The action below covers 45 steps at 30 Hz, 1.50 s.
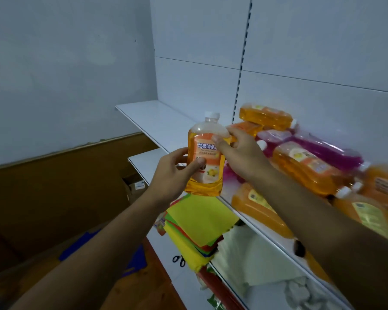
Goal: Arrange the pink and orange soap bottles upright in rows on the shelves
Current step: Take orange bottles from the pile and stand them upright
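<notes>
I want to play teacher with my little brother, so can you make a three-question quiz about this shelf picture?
1. True or false: the orange bottle held in both hands has its white cap pointing up.
2. The pink bottles on the upper shelf are: A) standing in a row, B) lying down among orange ones, C) in a box.
3. Fill in: below the held bottle, on the lower shelf, sits a stack of ____ cloths with yellow on top.

Key: 1 true. 2 B. 3 colourful. The left hand holds the bottle low down and the right hand holds it near the shoulder.
</notes>
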{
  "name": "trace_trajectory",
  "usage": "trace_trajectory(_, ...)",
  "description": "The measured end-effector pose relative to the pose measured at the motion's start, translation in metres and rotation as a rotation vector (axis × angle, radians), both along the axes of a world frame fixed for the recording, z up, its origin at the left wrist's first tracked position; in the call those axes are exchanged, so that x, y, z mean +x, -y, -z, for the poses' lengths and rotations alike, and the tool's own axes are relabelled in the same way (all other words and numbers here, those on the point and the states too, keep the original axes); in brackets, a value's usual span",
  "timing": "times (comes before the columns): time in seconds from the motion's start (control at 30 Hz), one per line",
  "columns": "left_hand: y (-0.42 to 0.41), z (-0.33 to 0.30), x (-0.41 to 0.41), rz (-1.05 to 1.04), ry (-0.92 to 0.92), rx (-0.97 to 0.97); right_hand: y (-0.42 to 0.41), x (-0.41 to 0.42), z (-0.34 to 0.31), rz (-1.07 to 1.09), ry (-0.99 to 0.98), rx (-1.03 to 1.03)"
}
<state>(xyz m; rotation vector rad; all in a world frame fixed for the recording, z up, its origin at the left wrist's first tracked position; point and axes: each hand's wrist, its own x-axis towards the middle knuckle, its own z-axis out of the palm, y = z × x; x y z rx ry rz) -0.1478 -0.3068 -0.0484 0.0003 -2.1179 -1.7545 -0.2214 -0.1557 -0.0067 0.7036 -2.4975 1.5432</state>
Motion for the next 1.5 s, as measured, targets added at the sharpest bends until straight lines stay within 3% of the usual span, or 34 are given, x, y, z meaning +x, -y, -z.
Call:
trace_trajectory(0.6,0.21,0.022,-0.241,-0.194,0.042,-0.134,0.224,-0.245,0.008,-0.126,0.055,0.126)
trace_trajectory(1.07,0.418,0.053,-0.444,-0.005,0.017,-0.168,0.413,-0.409,0.043,0.139,-0.025,0.141)
trace_trajectory(1.5,0.488,0.065,-0.597,0.032,0.035,-0.217,0.492,-0.539,0.062,0.252,-0.041,0.09)
